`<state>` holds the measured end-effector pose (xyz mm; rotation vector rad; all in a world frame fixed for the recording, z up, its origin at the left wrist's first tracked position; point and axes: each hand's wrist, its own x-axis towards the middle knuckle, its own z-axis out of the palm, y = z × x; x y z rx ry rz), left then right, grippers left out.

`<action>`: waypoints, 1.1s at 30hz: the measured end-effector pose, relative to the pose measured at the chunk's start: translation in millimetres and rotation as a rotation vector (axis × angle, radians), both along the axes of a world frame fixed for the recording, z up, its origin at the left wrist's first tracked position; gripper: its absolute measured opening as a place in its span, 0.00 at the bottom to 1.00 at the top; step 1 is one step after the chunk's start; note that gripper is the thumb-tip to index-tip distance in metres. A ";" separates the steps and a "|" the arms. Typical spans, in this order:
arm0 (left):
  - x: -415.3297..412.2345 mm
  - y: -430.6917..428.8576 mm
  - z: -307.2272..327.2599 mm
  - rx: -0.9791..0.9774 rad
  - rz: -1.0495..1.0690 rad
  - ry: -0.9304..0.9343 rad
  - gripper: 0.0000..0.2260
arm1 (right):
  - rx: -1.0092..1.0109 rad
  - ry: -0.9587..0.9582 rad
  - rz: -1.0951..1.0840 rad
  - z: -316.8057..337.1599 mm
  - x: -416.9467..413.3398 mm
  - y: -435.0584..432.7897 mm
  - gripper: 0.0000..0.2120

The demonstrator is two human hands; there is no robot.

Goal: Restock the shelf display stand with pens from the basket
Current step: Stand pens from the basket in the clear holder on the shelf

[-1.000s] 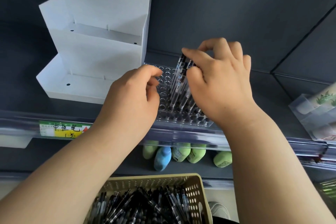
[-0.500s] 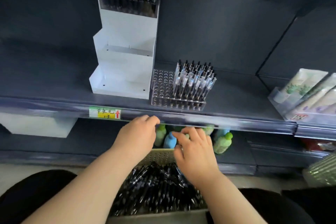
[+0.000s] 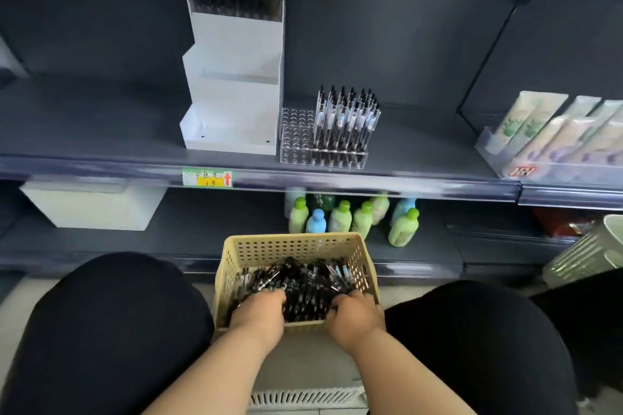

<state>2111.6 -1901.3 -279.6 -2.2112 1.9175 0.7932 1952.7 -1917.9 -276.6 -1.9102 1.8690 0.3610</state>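
Left hand [image 3: 258, 313] and right hand [image 3: 357, 317] lie among pens [image 3: 303, 283] inside basket [image 3: 293, 248].

Shop aisle, dark retail shelving [image 3: 421, 158], price label [image 3: 207, 177], stocked bottles [image 3: 362, 221]

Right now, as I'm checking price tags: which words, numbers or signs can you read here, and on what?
"中性笔", handwritten: green strip of the shelf-edge label.
"1.5", dot unclear, beside a red up arrow: same label's yellow strip.
Red tag below the tubes: too blurred to read.
Print on the tubes and the bottles: too blurred to read.
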 end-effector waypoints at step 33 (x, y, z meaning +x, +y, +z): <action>-21.9 -43.1 -37.1 0.017 0.059 -0.171 0.19 | 0.221 -0.188 -0.325 -45.7 3.7 -102.4 0.15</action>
